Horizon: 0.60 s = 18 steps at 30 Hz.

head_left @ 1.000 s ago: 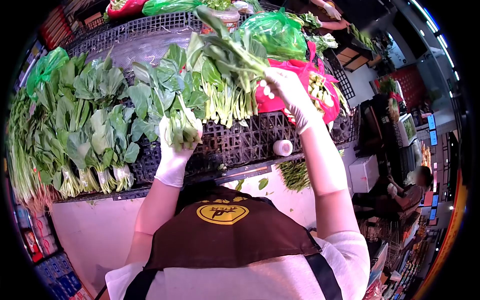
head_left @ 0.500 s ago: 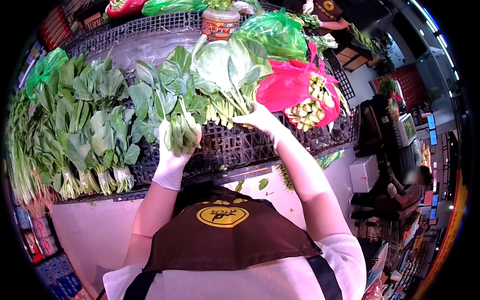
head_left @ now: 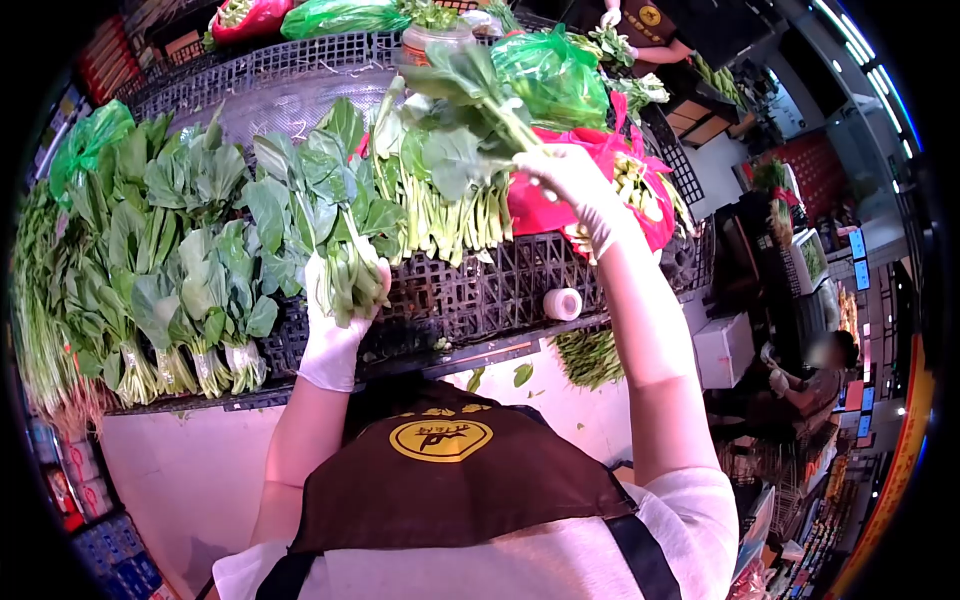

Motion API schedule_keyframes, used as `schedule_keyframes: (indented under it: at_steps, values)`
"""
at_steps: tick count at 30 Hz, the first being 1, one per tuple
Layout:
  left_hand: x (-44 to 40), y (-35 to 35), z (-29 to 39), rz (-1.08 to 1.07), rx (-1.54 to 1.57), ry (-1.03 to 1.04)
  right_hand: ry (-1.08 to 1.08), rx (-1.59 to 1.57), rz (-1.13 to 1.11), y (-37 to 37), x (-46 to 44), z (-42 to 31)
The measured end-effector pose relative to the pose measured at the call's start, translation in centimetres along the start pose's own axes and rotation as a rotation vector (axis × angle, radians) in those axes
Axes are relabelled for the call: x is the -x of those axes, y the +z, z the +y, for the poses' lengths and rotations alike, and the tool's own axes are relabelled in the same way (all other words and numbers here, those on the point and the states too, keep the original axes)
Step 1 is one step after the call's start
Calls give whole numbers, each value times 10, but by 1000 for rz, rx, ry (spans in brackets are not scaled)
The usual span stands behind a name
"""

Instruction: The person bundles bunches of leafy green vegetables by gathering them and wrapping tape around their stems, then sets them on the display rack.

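My gloved left hand (head_left: 333, 325) is closed around the stems of a bunch of leafy greens (head_left: 355, 275), leaves pointing away from me. Raised to the right, my gloved right hand (head_left: 575, 185) pinches the stem ends of more leafy greens (head_left: 490, 95), whose leaves lean to the upper left. Below those leaves lies a row of loose greens (head_left: 450, 215) with pale stems toward me. A red-pink plastic bag (head_left: 535, 200) of cut stems sits just behind and beside my right hand. How many stalks the right hand holds is hard to tell.
Taped bunches of greens (head_left: 200, 270) line the left of the black crate surface (head_left: 460, 295). A white roll (head_left: 563, 304) rests near its front edge. Behind are a green bag (head_left: 555, 80) and a plastic jar (head_left: 425, 42). Co-workers are at the top and right.
My right hand has lifted greens from the loose row up and to the right. The loose stems and white roll now show. My left hand keeps its bunch, nearly still.
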<state>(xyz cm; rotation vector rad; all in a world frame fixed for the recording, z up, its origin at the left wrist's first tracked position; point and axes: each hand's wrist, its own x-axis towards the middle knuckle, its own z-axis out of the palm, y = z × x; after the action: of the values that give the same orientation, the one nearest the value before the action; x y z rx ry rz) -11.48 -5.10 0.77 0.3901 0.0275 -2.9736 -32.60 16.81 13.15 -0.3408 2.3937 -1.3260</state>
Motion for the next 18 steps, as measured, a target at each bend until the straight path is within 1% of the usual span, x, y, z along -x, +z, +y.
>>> schedule_keyframes:
  at_steps: [2, 4, 6, 8, 9, 10, 12, 13, 15, 16, 17, 18]
  values:
    - [3, 0, -1, -1, -31, 34, -35, -239, 11, -10, -10, 10]
    - [2, -5, 1, -39, -58, 44, -35, -259, -34, 0, 3, 1]
    - [2, -5, 1, -39, -68, 58, -58, -166, 22, -13, 3, -7]
    - [4, 1, 1, -39, -62, 47, -39, -458, 55, -25, 4, -20]
    - [8, 17, -4, 94, -72, 97, -90, -561, 31, -28, 1, -21]
    - [7, 17, -6, 68, -125, 107, -140, -666, 8, -30, 0, -22]
    - [6, 15, -7, 19, -228, 130, -175, -756, 43, -26, 2, -24]
    - [-1, 9, -9, -160, -399, 207, -197, -791, 56, -22, 2, -26]
    - [-9, -6, -6, -271, -279, 73, -256, -886, 38, -7, 4, -31]
    - [-13, -12, -5, -326, -219, 2, -236, -822, 115, 7, 14, -41]
    - [-14, -17, -6, -268, -266, -5, -200, -801, 109, 25, 20, -42]
    - [-20, -21, -13, -159, -170, 46, -172, -780, 104, 43, 24, -43]
